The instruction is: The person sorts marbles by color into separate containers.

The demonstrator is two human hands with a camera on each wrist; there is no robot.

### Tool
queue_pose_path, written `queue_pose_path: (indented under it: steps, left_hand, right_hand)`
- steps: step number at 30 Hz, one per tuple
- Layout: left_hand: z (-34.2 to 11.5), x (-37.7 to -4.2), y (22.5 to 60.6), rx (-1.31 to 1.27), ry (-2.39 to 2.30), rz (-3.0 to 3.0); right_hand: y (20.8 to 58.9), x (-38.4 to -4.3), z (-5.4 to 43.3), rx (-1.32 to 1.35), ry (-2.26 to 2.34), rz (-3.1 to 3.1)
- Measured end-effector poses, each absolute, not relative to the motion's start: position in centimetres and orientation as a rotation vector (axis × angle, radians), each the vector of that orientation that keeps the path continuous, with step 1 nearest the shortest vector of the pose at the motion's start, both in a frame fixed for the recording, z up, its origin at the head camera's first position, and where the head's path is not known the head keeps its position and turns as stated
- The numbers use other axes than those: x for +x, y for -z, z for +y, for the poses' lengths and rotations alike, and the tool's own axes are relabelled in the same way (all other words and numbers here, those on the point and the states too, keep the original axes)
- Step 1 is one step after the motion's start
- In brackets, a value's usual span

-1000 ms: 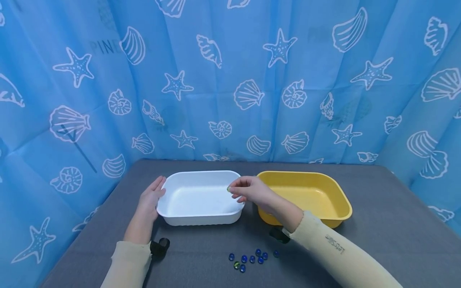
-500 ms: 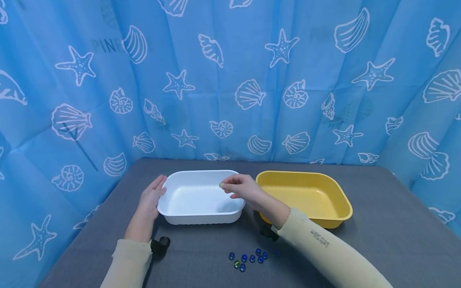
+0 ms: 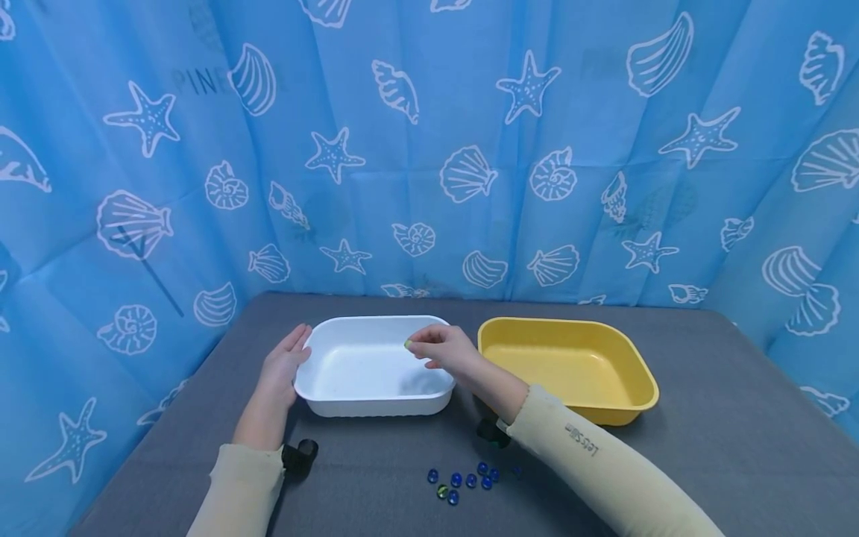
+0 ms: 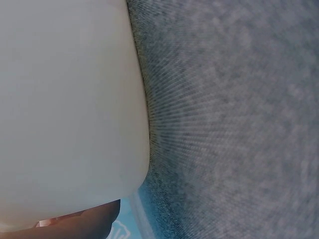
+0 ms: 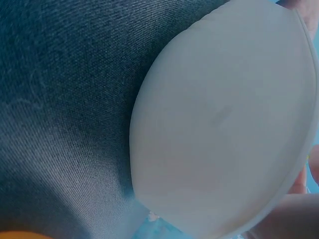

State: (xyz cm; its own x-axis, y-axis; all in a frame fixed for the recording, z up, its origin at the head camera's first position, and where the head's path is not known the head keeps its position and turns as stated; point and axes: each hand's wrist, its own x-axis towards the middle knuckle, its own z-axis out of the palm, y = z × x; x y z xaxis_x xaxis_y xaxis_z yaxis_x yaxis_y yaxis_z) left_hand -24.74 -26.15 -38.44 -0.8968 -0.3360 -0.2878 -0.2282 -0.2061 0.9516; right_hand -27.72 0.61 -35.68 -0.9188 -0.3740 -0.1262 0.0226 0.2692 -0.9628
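Note:
My right hand (image 3: pixel 446 350) pinches a small greenish marble (image 3: pixel 408 344) between thumb and fingertips. It hangs over the right part of a white plastic basin (image 3: pixel 356 373), whose visible floor holds nothing. My left hand (image 3: pixel 278 373) rests against the basin's left end, fingers straight along the outside and the thumb at the rim. Seen from the left wrist, the basin's outer wall (image 4: pixel 70 109) fills much of the picture, with dark fingers (image 4: pixel 94 221) below it. The right wrist view has the basin's wall (image 5: pixel 224 119) too; the marble is hidden there.
Several dark blue marbles (image 3: pixel 471 481) and one yellow-green marble (image 3: pixel 442 491) lie on the grey cloth (image 3: pixel 376 477) in front. To the right of the white basin stands a yellow basin (image 3: pixel 564 365), partly behind the right forearm. A blue shell-print curtain (image 3: pixel 416 149) hangs behind.
My right hand has moved left, farther over the white basin, with the marble still pinched. My left hand stays at the basin's left end. The marbles on the cloth have not moved.

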Motion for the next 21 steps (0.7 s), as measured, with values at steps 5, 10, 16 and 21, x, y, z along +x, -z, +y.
queue_pose_path:
  steps: [5, 10, 16, 21]
  left_hand:
    - [-26.2, -24.8, 38.4, 0.692, 2.285, -1.934]
    - [-26.1, -24.7, 38.4, 0.689, 2.276, -1.949]
    - [-25.9, -24.6, 38.3, 0.692, 2.263, -1.965]
    - [-25.9, -24.6, 38.2, 0.703, 2.248, -1.974]
  right_hand:
    - [35.6, -27.7, 0.6, -0.31, 1.697, 2.203]
    - [35.6, -27.4, 1.2, -0.335, 1.699, 2.201]
    - [35.3, -26.4, 2.7, -0.521, 1.681, 2.144]
    - [35.2, -25.4, 4.3, -0.851, 1.557, 2.005]
